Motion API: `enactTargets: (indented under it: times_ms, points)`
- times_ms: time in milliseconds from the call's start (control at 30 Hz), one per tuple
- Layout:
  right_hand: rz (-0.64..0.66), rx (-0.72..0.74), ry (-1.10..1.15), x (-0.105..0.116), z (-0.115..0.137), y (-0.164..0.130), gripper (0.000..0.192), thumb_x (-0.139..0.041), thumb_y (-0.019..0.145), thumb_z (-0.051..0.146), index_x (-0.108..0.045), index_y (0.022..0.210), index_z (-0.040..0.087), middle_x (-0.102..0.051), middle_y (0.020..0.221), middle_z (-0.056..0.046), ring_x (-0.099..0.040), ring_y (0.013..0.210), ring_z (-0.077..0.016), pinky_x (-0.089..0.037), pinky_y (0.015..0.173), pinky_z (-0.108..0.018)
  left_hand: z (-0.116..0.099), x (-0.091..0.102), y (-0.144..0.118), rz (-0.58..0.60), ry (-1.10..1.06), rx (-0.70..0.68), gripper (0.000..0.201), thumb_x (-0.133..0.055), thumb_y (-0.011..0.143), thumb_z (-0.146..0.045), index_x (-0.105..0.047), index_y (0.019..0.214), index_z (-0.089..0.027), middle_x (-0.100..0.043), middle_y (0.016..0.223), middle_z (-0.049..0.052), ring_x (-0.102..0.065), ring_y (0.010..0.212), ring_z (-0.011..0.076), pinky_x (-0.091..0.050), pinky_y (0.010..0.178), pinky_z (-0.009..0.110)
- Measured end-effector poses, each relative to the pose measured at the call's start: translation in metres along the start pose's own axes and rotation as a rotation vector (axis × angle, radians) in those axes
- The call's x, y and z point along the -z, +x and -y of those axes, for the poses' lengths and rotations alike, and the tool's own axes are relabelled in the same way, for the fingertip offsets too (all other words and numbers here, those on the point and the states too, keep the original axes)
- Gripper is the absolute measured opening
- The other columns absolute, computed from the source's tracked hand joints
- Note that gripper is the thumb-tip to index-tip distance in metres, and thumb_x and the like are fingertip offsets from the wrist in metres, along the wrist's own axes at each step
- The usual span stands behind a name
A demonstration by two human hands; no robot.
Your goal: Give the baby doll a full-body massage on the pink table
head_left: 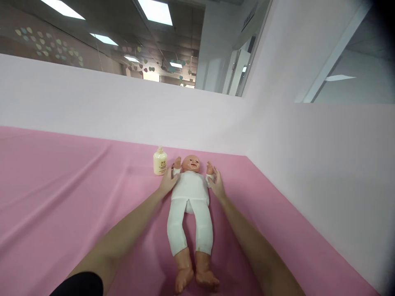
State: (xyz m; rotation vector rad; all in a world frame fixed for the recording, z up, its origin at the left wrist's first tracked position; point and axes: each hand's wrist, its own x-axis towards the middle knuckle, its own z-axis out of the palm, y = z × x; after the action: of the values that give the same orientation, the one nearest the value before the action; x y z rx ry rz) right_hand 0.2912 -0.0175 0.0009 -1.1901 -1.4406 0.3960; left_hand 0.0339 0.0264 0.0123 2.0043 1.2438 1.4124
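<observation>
— Where do the hands sit?

— The left hand (168,181) and right hand (217,186) lie open, fingers spread, flat against either side of the baby doll (189,193), at its chest, clamping nothing.

— And the doll?

— Between both palms, on its back, long axis running away from the person (head far, feet near). Both hands look equally close.

— Room around?

— The lotion bottle (160,162) stands just beyond the left hand; the white wall (324,172) rises past the right; pink sheet (61,197) lies open leftward.

A baby doll (190,193) in a white bodysuit and white leggings lies face up on the pink sheet (61,197). Its arms are raised beside its head, its bare feet nearest the camera.
</observation>
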Motion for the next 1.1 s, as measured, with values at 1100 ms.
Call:
enactTargets:
  times_ms: [1100]
  points:
    - [-0.036,-0.183,-0.339,-0.020,-0.019,0.016,0.050,-0.029,0.091,0.044,-0.050,0.128,0.018,-0.059,0.124,-0.010,-0.055,0.114,-0.0216,-0.040,0.099,-0.037,0.010,-0.023,0.018,0.122,0.447,0.252,0.032,-0.036,0.089,-0.025,-0.054,0.113,-0.012,-0.061,0.104,0.016,-0.056,0.102,0.0294,-0.042,0.085,0.041]
